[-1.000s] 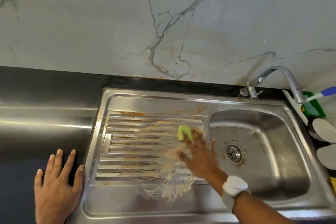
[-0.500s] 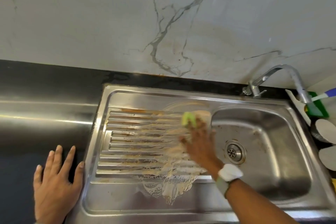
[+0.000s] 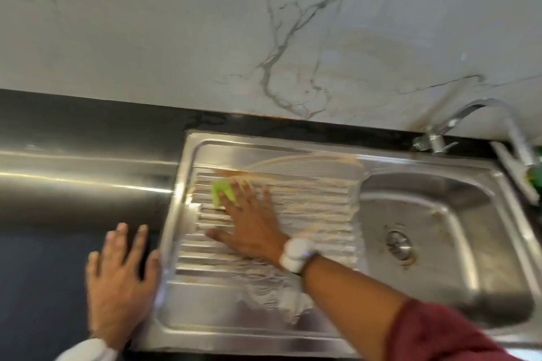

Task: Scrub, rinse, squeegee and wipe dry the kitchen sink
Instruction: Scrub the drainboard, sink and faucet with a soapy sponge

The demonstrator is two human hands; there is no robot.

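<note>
Green sponge (image 3: pixel 223 192) under right hand (image 3: pixel 252 228), steel drainboard (image 3: pixel 308 214)

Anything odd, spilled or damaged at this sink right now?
Nothing damaged. Brownish suds smear the drainboard where the right hand presses a green sponge, normal for scrubbing. Brown grime rings the drain. The left hand rests flat on the counter.

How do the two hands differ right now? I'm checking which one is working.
The right hand presses a green sponge on the ribbed, sudsy drainboard; the left hand lies flat on the dark counter, holding nothing. The right reaches farther from the person. Both have spread fingers.
</note>
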